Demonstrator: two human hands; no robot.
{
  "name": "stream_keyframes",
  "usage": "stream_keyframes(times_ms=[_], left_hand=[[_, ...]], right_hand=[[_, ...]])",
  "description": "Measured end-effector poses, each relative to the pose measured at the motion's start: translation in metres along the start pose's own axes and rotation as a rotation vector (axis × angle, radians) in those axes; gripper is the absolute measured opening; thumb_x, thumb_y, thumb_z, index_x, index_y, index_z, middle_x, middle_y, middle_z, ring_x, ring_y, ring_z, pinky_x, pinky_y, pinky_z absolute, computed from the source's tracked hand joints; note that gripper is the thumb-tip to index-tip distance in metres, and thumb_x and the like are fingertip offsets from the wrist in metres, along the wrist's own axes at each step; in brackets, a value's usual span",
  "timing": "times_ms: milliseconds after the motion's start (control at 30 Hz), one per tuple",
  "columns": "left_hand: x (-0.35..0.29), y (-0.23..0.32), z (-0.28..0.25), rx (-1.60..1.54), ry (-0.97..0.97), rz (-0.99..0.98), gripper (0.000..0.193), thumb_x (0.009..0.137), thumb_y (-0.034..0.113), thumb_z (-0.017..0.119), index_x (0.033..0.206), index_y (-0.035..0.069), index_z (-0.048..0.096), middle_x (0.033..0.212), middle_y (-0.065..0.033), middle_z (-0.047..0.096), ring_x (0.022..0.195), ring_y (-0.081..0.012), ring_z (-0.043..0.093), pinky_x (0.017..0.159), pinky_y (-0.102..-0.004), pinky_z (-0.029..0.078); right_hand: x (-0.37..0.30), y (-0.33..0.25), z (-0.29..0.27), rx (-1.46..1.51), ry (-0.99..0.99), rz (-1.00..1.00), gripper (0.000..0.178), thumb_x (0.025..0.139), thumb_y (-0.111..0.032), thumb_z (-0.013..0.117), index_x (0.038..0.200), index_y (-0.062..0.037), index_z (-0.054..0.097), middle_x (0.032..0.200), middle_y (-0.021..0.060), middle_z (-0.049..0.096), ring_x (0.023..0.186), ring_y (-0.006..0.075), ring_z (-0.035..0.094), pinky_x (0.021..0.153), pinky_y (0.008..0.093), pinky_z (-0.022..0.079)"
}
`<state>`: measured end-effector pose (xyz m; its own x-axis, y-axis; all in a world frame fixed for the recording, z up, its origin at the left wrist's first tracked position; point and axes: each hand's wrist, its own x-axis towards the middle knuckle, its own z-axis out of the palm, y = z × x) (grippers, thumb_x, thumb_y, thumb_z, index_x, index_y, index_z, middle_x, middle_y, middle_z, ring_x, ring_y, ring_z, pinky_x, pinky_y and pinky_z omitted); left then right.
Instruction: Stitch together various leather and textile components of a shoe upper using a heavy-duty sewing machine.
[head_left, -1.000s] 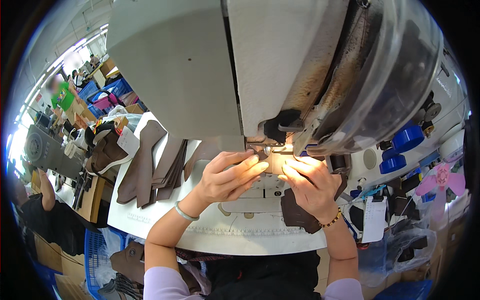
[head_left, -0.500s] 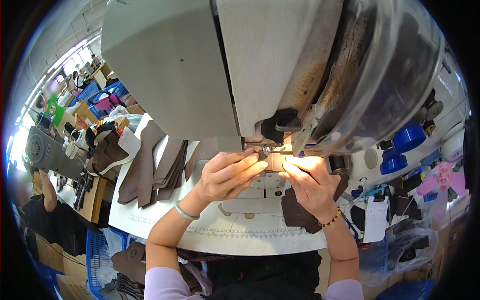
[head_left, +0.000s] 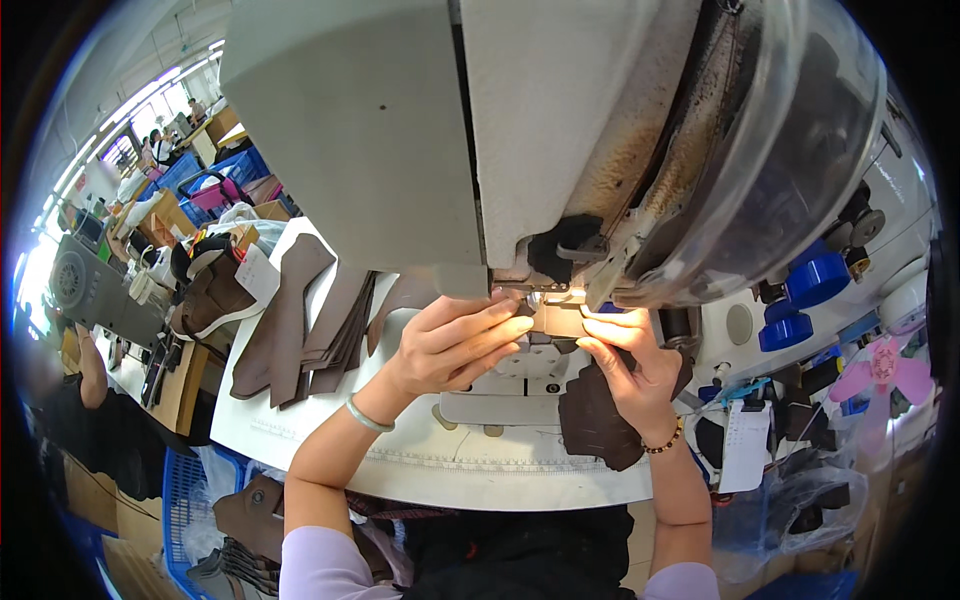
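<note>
A large grey sewing machine head (head_left: 420, 130) fills the top of the view. Under its needle area lies a small tan leather piece (head_left: 560, 320), brightly lit. My left hand (head_left: 450, 345) presses its fingertips on the piece's left side. My right hand (head_left: 625, 365) pinches the piece's right edge, with a dark brown leather piece (head_left: 595, 425) hanging below the palm. Both hands rest on the white machine table (head_left: 300, 440). The needle itself is hidden behind the machine's foot.
A stack of brown cut leather pieces (head_left: 320, 320) lies on the table to my left. Blue thread spools (head_left: 805, 290) and a pink fan (head_left: 880, 370) stand at the right. Blue crates (head_left: 200, 175) and another person's arm (head_left: 85, 360) are at far left.
Both hands stay at the needle area; the fingers shifted only slightly on the tan piece.
</note>
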<state>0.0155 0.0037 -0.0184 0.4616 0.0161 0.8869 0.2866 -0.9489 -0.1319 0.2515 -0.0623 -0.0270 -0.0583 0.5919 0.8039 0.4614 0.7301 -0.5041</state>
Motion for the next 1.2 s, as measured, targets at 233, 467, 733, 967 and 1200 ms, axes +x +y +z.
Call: stream_keyframes(times_ms=[233, 467, 733, 967, 1200], left_hand=[[0.001, 0.001, -0.002, 0.040, -0.031, -0.001, 0.030, 0.073, 0.012, 0.076, 0.101, 0.005, 0.074, 0.107, -0.0043, 0.068, 0.084, -0.0193, 0.067, 0.072, -0.0274, 0.053], [0.000, 0.000, -0.004, 0.052, -0.044, -0.005, 0.028, 0.074, 0.013, 0.076, 0.101, 0.005, 0.073, 0.106, -0.0042, 0.068, 0.082, -0.0190, 0.067, 0.072, -0.0270, 0.052], [-0.001, -0.003, -0.002, 0.035, -0.039, -0.025, 0.030, 0.074, 0.018, 0.078, 0.102, 0.007, 0.073, 0.104, -0.0041, 0.068, 0.083, -0.0179, 0.067, 0.070, -0.0269, 0.052], [0.000, -0.003, -0.003, 0.054, -0.045, -0.048, 0.033, 0.072, 0.021, 0.080, 0.101, 0.007, 0.073, 0.097, -0.0035, 0.068, 0.078, -0.0159, 0.065, 0.066, -0.0265, 0.051], [-0.001, -0.006, -0.002, -0.026, -0.041, -0.129, 0.035, 0.068, 0.022, 0.083, 0.097, 0.005, 0.073, 0.095, -0.0044, 0.068, 0.078, -0.0176, 0.064, 0.068, -0.0280, 0.052]], right_hand=[[-0.003, 0.004, 0.000, 0.019, -0.006, 0.018, 0.019, 0.069, 0.008, 0.071, 0.086, 0.0012, 0.064, 0.093, 0.0112, 0.064, 0.088, 0.0275, 0.061, 0.081, 0.0335, 0.049], [-0.003, 0.009, -0.003, -0.039, -0.002, 0.022, 0.015, 0.082, -0.004, 0.074, 0.096, -0.0007, 0.071, 0.091, 0.0083, 0.071, 0.080, 0.0120, 0.064, 0.077, 0.0249, 0.049], [-0.004, 0.012, 0.000, 0.073, 0.006, 0.127, 0.011, 0.082, -0.004, 0.075, 0.092, -0.0005, 0.073, 0.090, 0.0065, 0.072, 0.080, 0.0102, 0.063, 0.076, 0.0239, 0.049], [-0.007, 0.018, 0.001, 0.011, 0.008, 0.149, 0.009, 0.085, -0.003, 0.072, 0.093, 0.0016, 0.071, 0.088, 0.0058, 0.071, 0.081, 0.0106, 0.064, 0.078, 0.0246, 0.049], [-0.008, 0.035, 0.011, 0.150, 0.090, 0.227, 0.007, 0.083, 0.000, 0.070, 0.090, 0.0013, 0.067, 0.089, 0.0077, 0.067, 0.083, 0.0172, 0.063, 0.077, 0.0298, 0.049]])
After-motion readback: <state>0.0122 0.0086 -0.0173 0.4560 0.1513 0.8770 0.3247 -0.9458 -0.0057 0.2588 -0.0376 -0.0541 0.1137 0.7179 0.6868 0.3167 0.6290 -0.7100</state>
